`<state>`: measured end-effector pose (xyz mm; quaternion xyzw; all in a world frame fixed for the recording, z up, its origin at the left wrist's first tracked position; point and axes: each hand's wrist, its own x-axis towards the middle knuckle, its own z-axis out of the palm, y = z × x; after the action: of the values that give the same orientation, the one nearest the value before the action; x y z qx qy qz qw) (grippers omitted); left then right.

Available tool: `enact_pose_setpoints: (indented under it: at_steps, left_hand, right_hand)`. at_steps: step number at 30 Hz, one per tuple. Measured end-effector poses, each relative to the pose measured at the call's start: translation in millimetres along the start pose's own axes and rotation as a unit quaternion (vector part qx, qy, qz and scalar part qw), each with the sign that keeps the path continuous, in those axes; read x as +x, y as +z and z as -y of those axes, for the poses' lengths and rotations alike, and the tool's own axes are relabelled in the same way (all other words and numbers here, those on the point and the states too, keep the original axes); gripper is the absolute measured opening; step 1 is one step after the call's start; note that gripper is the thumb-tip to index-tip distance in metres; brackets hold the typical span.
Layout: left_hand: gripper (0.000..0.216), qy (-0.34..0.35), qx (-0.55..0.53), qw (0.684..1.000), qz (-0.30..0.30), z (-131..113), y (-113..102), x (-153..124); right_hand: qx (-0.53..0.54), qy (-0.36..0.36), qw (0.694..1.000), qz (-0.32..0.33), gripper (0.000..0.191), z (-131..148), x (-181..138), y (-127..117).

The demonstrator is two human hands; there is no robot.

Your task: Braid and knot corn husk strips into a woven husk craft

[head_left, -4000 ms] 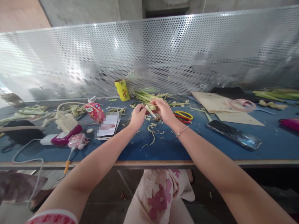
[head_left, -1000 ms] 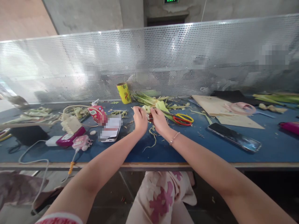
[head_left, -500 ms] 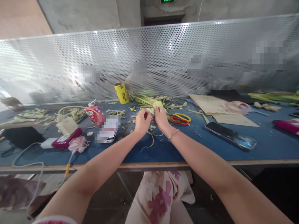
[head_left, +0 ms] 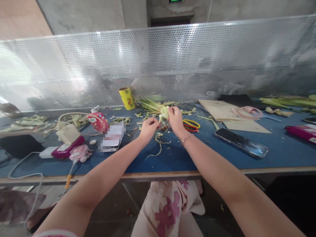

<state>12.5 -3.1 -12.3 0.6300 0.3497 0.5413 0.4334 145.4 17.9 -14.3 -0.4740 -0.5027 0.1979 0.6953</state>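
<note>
My right hand (head_left: pixel 174 119) grips a pale green piece of plant husk (head_left: pixel 164 113), its fingers closed around the right side. To the left, my left hand (head_left: pixel 149 127) pinches a thin, light strip (head_left: pixel 160 122) that hangs from the husk's lower end. Just behind both hands lies a pile of long green leaves (head_left: pixel 150 106). Scissors (head_left: pixel 192 125) with red and yellow handles rest beside my right hand, their blades hidden behind it. Loose scraps and a stringy shred (head_left: pixel 158 149) are scattered on the blue tabletop (head_left: pixel 177 158) below my hands.
A yellow cardboard tube (head_left: pixel 127 98) stands behind. To the left are a red drink carton (head_left: pixel 98 121), a phone (head_left: pixel 112 138) and cabled chargers (head_left: pixel 67 146). Right of me lie a dark phone (head_left: pixel 240 142), beige card (head_left: pixel 214 110) and a pink tape ring (head_left: pixel 249 113). A perforated metal screen (head_left: pixel 168 59) closes the back.
My hands have drawn apart: the right moved slightly right with the husk, the left slightly down and left. More of the husk and the strip between them now shows.
</note>
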Motion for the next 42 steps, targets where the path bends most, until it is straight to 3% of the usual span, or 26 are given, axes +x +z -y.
enact_pose_setpoints:
  at_steps: [7, 12, 18, 22, 28, 39, 42]
  left_hand:
    - [0.015, -0.122, -0.199, 0.972, -0.022, -11.7, 0.3, -3.1]
    - [0.02, -0.203, -0.22, 0.954, -0.015, -20.5, -0.6, -2.5]
    - [0.027, -0.23, -0.222, 0.948, -0.004, -20.7, -0.3, -0.9]
    - [0.025, -0.219, -0.213, 0.952, 0.01, -22.0, -0.5, -2.2]
    - [0.019, -0.145, -0.182, 0.972, -0.001, -21.8, 1.5, -4.3]
    - [0.033, -0.112, -0.128, 0.985, -0.03, -13.6, 0.8, 0.6]
    - [0.03, -0.074, -0.079, 0.994, -0.028, -8.5, -1.3, 2.3]
  right_hand:
    - [-0.025, -0.071, 0.997, 0.035, 0.023, 6.1, -5.6, -0.8]
    - [-0.042, -0.103, 0.992, 0.059, 0.023, 9.7, -8.4, -2.2]
    - [-0.071, -0.16, 0.979, 0.107, 0.024, 13.9, -13.5, -2.1]
    - [-0.073, -0.156, 0.978, 0.117, 0.021, 12.5, -14.6, -0.8]
    - [-0.081, -0.164, 0.976, 0.115, 0.02, 12.0, -14.1, -1.5]
    - [-0.098, -0.151, 0.979, 0.091, 0.023, 12.7, -13.5, -4.0]
    - [-0.088, -0.131, 0.984, 0.086, 0.026, 11.0, -13.9, 0.2]
